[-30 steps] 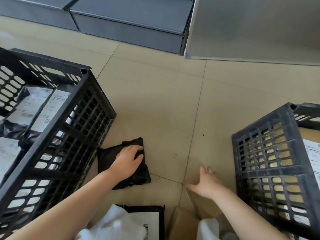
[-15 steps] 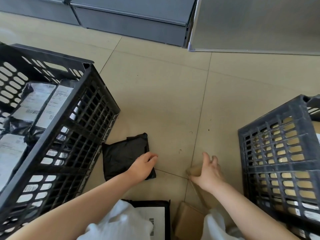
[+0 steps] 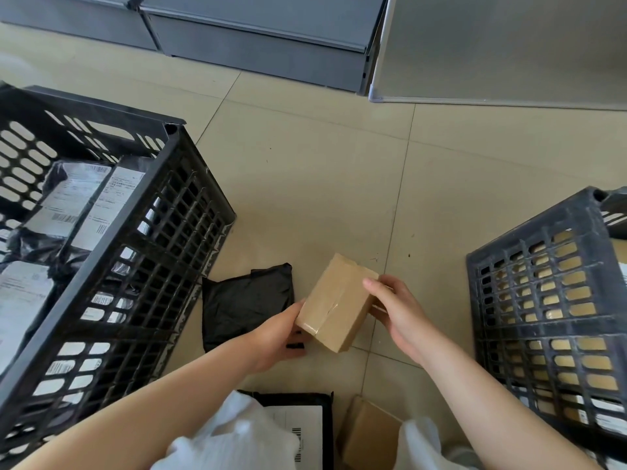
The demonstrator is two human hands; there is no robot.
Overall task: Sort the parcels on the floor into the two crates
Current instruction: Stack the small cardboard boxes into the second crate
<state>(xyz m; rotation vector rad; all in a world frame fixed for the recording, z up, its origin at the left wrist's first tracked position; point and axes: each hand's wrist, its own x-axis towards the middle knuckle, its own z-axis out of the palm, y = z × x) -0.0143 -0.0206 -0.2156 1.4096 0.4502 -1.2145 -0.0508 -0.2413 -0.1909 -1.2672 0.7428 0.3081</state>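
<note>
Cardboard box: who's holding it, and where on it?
Both hands hold the cardboard box above the floor: the left hand at its near-left corner, the right hand on its right side, thumb on the top face.

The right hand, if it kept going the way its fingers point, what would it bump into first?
The cardboard box: the right hand already grips its edge. Past it probably comes the black bag parcel on the floor.

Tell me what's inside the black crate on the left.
The left crate holds black poly mailer bags with white shipping labels, lying overlapped. More labels show through the side slots. The crate's floor and anything beneath those bags is covered, so a count isn't possible.
</note>
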